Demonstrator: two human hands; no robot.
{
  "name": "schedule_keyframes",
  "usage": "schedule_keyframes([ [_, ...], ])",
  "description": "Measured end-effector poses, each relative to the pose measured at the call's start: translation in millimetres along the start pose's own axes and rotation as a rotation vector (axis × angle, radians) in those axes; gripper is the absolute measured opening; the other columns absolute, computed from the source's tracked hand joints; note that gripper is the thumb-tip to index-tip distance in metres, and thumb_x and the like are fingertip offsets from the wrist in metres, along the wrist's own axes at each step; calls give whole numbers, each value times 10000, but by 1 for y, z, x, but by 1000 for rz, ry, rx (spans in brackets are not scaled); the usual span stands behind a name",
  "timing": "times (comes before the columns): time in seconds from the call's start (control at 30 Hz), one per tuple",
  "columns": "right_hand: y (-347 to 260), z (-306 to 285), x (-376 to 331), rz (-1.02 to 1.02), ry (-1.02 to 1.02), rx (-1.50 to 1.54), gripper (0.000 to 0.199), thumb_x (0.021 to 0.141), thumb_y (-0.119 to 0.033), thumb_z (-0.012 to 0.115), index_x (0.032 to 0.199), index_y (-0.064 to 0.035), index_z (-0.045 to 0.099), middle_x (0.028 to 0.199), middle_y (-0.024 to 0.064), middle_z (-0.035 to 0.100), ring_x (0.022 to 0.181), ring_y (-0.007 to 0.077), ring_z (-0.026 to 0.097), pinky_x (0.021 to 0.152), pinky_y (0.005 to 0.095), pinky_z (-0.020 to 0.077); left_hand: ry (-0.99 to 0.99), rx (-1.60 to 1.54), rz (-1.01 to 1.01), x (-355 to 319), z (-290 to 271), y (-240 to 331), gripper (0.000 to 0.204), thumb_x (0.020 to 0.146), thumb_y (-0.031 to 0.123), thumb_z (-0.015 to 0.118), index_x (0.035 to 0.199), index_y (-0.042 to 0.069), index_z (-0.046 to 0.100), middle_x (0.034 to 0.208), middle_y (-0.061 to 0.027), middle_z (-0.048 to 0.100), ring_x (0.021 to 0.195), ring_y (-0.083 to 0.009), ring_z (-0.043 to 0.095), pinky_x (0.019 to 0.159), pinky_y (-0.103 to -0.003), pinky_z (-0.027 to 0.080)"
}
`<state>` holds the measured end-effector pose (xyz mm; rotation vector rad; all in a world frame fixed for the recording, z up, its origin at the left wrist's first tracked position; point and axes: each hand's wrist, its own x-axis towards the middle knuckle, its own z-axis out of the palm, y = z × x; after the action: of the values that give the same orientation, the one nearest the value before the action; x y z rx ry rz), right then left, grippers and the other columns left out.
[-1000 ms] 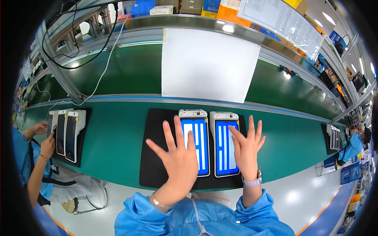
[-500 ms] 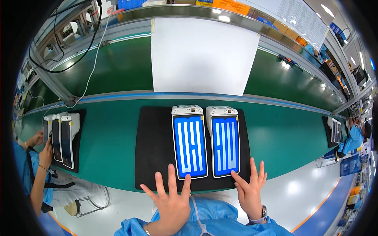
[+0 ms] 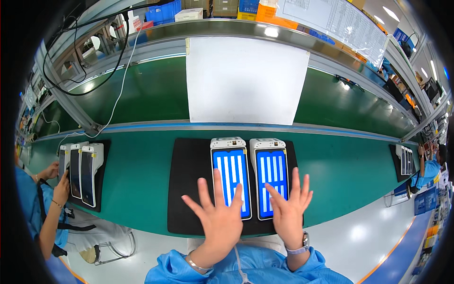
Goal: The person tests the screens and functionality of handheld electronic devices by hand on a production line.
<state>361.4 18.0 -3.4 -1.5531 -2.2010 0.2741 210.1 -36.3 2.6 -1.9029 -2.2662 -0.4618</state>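
Observation:
Two white handheld payment terminals lie side by side on a black mat (image 3: 189,189). Each screen is lit blue with white bars. My left hand (image 3: 220,220) is over the lower part of the left terminal (image 3: 230,163), fingers spread, the thumb-side fingertip at its screen. Over the right terminal (image 3: 271,158), my right hand (image 3: 289,215) has a fingertip at the middle-left of the screen, its other fingers stretched out past the right edge. Neither hand grips anything. Parts of both screens are hidden behind my hands.
At the left, a co-worker's hands (image 3: 60,189) are at several similar terminals (image 3: 88,175) with dark screens. More terminals (image 3: 405,160) stand far right near another person (image 3: 428,168). A white board (image 3: 248,80) leans behind the green table (image 3: 137,189); a white cable (image 3: 113,106) hangs at left.
Both hands have moved up from the screens' lower edges toward their middles, fingertips still at the screens. The view has tilted slightly, and the terminals sit a little lower in it.

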Motion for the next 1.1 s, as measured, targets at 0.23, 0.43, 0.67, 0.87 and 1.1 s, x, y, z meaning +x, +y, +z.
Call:
schedule_keyframes([
  [0.23,44,-17,-12,59,191,141,274,896,-126,551,1127,-145,696,1487,197,336,1413,438,178,1109,584,164,12,13,-131,-12,-19,-28,361,857,133,624,1210,207,644,1545,-218,179,1393,-519,86,1034,-741,27],
  [0.43,60,-23,-21,-53,281,405,212,841,-85,563,952,-43,739,1362,234,481,1337,425,349,1085,510,281,100,-146,-51,-27,-21,-38,326,878,138,555,1153,-17,636,1437,-265,353,1281,-444,308,1035,-505,307],
  [0.67,56,-7,-33,-139,185,335,202,783,-78,625,936,-85,757,1414,242,421,1334,430,346,1087,498,273,96,-296,162,-57,-4,-18,257,868,237,599,984,52,735,1291,-232,497,1156,-363,356,976,-426,298],
  [0.87,52,-8,-31,-147,164,249,212,784,-97,622,944,-86,760,1430,253,398,1336,448,335,1089,505,273,101,-280,179,-58,-3,-12,197,819,176,668,974,80,742,1301,-226,496,1202,-361,304,1013,-424,245],
  [1.1,59,-2,-40,-157,301,505,228,810,-116,572,931,-41,750,1387,255,438,1301,442,386,1078,513,302,115,-289,157,-52,0,-9,212,807,149,689,1003,88,742,1337,-263,464,1259,-399,250,1040,-445,204],
])
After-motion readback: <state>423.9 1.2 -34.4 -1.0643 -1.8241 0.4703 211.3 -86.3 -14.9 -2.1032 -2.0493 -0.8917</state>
